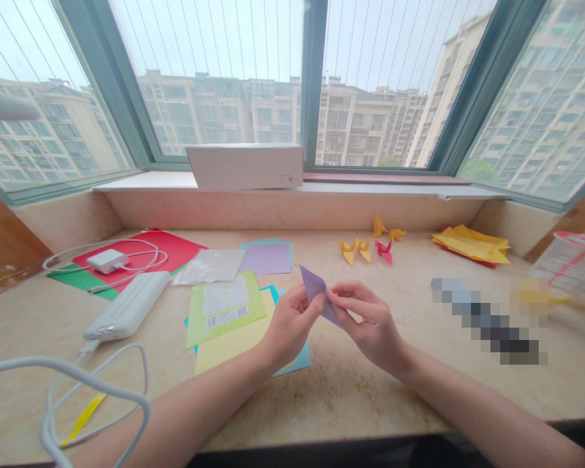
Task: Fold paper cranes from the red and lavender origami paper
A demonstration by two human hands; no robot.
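Note:
A folded piece of purple origami paper [312, 282] is held up between my two hands, above the front middle of the stone sill. My left hand [292, 322] pinches its left side, with the thumb pressed on its face. At the right edge, the thumb and fingertips of my right hand [370, 318] grip the same paper. Under and beside my left hand lie yellow and blue sheets [234, 348] and a light green packet [248, 299] with a barcode label. Part of the purple paper's lower edge is hidden behind my fingers.
Several folded yellow birds [348, 253] and a red bird [384, 252] stand at the back right, near stacked yellow sheets [470, 244]. Purple sheets [267, 258] lie at the back middle. On the left are a white power bank [129, 305], a charger [108, 260] and looped cables [97, 367].

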